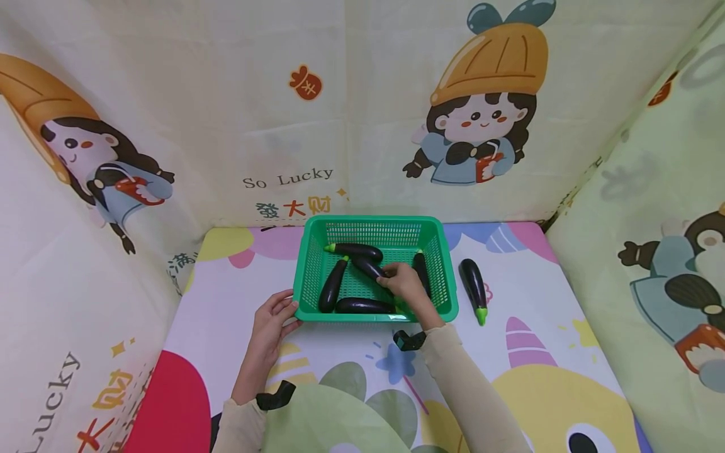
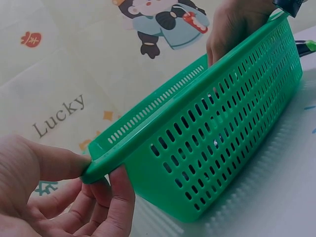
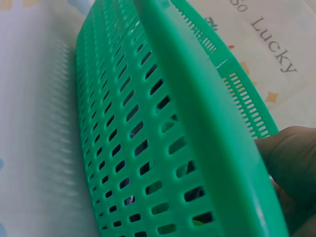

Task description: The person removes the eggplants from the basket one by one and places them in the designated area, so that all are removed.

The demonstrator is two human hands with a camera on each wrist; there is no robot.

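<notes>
A green plastic basket [image 1: 370, 221] with slotted walls stands on the table. Several dark eggplants lie inside, among them one at the back [image 1: 359, 251], one at the left [image 1: 333, 286] and one along the front [image 1: 362, 306]. My left hand [image 1: 274, 324] pinches the basket's front left corner rim, thumb above and fingers below, as the left wrist view [image 2: 64, 197] shows. Reaching over the front rim, my right hand [image 1: 404, 283] grips the middle eggplant [image 1: 367, 267] inside the basket. In the right wrist view the basket wall [image 3: 143, 128] hides most of that hand [image 3: 291, 158].
One more eggplant [image 1: 472, 286] lies on the table right of the basket, its green stem end toward me. A colourful cartoon-print cloth [image 1: 226, 327] covers the table. Printed fabric walls [image 1: 362, 126] rise behind and at both sides.
</notes>
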